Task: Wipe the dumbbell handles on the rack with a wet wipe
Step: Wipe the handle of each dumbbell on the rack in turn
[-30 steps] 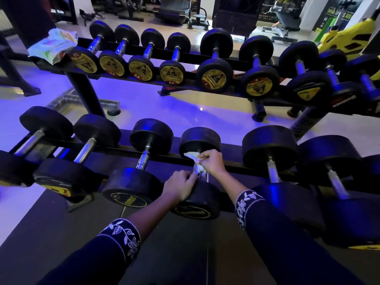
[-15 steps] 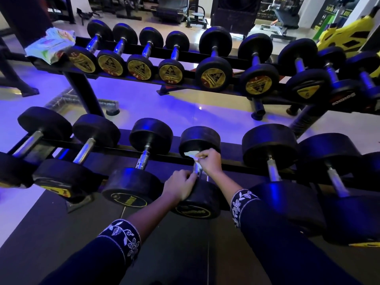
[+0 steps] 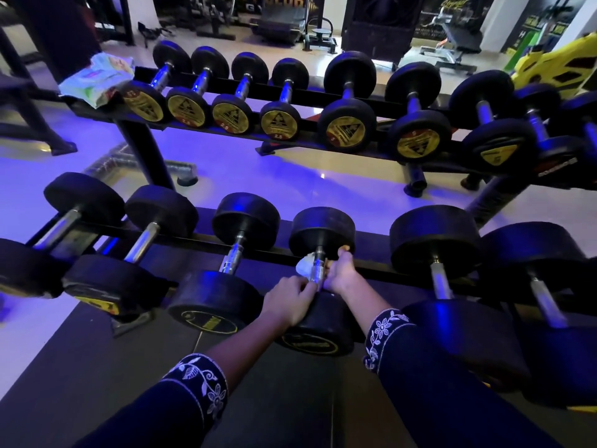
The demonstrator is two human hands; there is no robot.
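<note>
The right hand clamped a crumpled white wipe round the chrome handle of a round black dumbbell on the lower rack; the left hand gripped the handle's near end.

1. The upper tier of the black metal rack stands behind its lower tier.
2. A crumpled plastic wipes pack lies on the upper tier's left end.
3. Fourth from left on the lower tier lies a black round-headed dumbbell.
4. The left hand is at its near head, the right hand right of its handle, the white wet wipe left.
</note>
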